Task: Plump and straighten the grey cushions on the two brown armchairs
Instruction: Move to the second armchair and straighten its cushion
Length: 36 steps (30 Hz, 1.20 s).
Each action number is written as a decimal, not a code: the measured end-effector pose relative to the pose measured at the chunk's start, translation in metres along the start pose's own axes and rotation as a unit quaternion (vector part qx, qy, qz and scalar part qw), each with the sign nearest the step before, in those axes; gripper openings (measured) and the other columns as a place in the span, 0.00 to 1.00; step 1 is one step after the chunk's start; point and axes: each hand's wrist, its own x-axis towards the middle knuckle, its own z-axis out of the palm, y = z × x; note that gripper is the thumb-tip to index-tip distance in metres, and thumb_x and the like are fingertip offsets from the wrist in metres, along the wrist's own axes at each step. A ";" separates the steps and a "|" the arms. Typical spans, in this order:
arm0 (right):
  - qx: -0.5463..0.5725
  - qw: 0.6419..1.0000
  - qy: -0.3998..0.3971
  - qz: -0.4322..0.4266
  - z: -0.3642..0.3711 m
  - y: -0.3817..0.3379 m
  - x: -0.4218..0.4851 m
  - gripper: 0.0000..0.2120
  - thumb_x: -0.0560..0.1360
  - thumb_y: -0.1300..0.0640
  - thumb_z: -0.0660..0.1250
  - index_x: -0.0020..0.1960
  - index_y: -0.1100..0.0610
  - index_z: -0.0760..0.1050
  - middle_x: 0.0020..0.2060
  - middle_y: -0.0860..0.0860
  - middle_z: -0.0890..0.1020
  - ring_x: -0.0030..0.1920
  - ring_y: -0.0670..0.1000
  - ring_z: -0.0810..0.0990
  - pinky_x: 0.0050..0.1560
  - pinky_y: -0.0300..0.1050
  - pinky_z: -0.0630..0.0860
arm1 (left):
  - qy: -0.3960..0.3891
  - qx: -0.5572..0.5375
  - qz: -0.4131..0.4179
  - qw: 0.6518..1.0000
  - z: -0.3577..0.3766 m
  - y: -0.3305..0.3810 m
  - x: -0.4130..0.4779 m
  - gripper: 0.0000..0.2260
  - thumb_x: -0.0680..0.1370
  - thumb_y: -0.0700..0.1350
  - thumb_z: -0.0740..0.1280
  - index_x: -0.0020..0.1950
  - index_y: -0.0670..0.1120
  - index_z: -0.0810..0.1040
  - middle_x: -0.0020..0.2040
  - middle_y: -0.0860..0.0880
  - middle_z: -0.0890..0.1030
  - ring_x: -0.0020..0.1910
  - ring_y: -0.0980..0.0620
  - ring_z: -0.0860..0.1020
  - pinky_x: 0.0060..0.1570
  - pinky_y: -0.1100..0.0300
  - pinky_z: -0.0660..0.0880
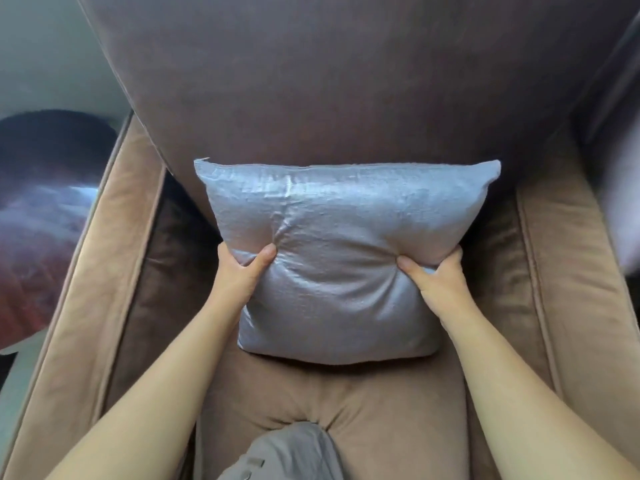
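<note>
A shiny grey cushion (pixel 343 258) stands upright on the seat of a brown armchair (pixel 381 410), leaning against the chair's back (pixel 346 81). My left hand (pixel 239 275) grips the cushion's left edge, thumb pressed into the front face. My right hand (pixel 436 278) grips the right edge the same way. Both thumbs dent the fabric at mid height. The fingers of both hands are hidden behind the cushion.
The left armrest (pixel 104 271) and right armrest (pixel 571 271) flank the seat closely. My knee in grey trousers (pixel 294 452) presses into the seat's front edge. A dark round object (pixel 45 188) lies on the floor at the left. Something pale and blurred (pixel 623 202) shows at the right edge.
</note>
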 end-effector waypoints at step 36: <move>-0.603 0.717 -0.156 -0.314 0.043 -0.194 -0.025 0.48 0.65 0.30 0.70 0.75 0.56 0.61 0.62 0.54 0.70 0.62 0.57 0.69 0.66 0.58 0.67 | -0.224 0.602 0.380 0.665 0.017 0.160 0.031 0.41 0.64 0.79 0.57 0.62 0.49 0.72 0.54 0.50 0.72 0.56 0.48 0.72 0.54 0.48 0.71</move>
